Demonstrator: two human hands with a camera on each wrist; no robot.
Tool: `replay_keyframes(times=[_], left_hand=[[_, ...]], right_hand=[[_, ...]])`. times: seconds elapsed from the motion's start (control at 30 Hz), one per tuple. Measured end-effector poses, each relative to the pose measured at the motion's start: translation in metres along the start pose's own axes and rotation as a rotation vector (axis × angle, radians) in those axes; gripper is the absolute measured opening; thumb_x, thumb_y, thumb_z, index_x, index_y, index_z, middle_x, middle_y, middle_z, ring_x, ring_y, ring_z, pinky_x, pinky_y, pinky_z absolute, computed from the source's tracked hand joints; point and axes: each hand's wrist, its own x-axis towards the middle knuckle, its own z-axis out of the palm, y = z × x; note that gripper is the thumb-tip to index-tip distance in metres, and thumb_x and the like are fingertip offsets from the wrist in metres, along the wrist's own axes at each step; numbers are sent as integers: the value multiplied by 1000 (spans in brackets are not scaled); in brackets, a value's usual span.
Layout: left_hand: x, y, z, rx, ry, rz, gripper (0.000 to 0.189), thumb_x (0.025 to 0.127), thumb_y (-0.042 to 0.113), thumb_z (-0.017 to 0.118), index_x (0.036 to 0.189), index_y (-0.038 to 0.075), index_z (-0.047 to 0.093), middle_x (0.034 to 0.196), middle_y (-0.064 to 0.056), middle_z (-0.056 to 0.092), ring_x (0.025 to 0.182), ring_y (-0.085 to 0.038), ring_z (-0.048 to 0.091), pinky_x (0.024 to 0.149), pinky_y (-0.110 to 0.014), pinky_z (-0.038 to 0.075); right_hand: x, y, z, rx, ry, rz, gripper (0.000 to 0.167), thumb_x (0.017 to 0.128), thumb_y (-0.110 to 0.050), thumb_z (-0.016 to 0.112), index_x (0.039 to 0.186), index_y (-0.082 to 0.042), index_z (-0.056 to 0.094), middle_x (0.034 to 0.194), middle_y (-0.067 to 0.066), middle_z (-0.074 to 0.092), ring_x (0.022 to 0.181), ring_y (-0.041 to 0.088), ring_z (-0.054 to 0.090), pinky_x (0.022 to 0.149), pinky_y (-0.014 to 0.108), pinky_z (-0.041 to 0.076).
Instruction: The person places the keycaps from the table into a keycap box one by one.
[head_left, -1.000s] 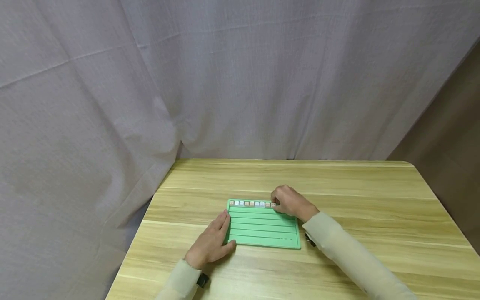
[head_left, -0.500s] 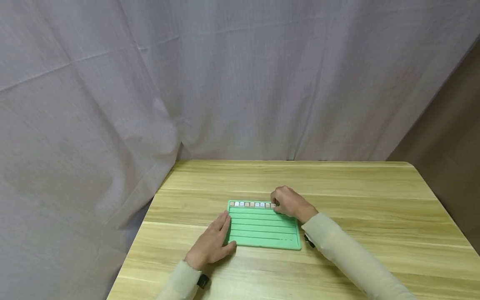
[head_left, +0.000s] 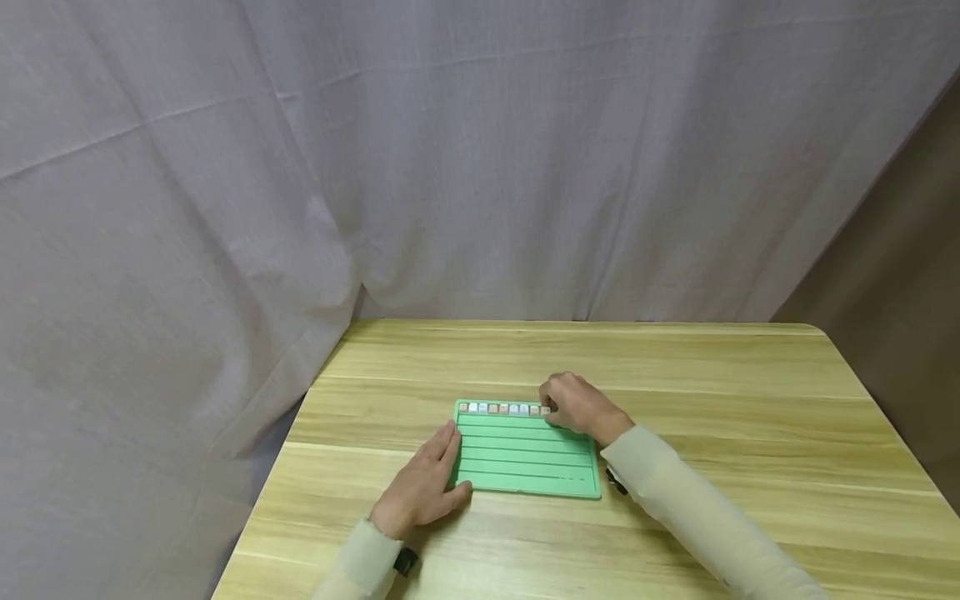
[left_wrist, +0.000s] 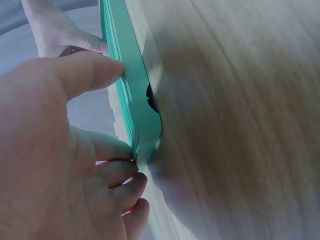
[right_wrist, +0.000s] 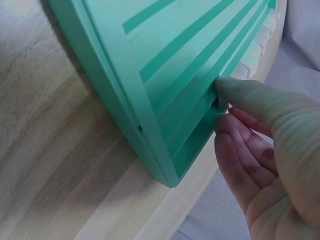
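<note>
A flat green tray [head_left: 525, 454] with long grooves lies on the table. Small beige, white and pale keycaps [head_left: 503, 408] stand side by side in its far groove. At the right end of that row, my right hand [head_left: 581, 406] pinches a keycap [right_wrist: 223, 102] between thumb and fingertips, which mostly cover it. My left hand [head_left: 420, 485] rests at the tray's near left corner. Its fingers lie along the left edge, and the thumb touches the near edge, as the left wrist view also shows the tray [left_wrist: 135, 85] between them.
The wood-grain table [head_left: 712, 375] extends around the tray, widest to the right. A grey curtain [head_left: 480, 167] hangs behind and to the left. Darker brown cloth [head_left: 892, 308] hangs at the right.
My right hand has shifted very slightly left along the row, still on the end keycap. The left hand and the tray stay in place.
</note>
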Motion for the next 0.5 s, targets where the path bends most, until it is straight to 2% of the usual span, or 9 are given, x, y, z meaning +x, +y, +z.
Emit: replay_keyframes(times=[0.17,0.3,0.4,0.5], left_hand=[[0,-2,-1,1,4,15,83,104,39,58,162,-11,26,174,-27,21,162,-40,26,131,-54,31],[1,-5,-1,-3,3,21,84,103,40,58,162,-11,26,174,-27,21,162,-40,26,132,-53,30],[1,-5,0,-8,4,23,85,103,40,59,163,-10,26,174,-26,21,162,-40,26,132,-53,30],[0,-7,1,-11,2,21,86,102,40,59,163,-10,24,174,-26,20,162,-40,25,132,-52,29]], right_hand=[[-1,2,0,44,-3,3,9,87,-8,85,91,-7,77,88,1,72,78,9,62,68,23,58],[-4,6,-1,106,-12,8,15,89,-9,84,85,-3,71,83,5,64,76,11,55,66,25,51],[-10,9,-5,133,12,8,17,90,-11,83,97,1,73,94,11,69,83,16,63,71,29,57],[-20,12,-10,146,44,23,38,92,-15,83,125,1,73,120,15,72,105,27,72,88,38,65]])
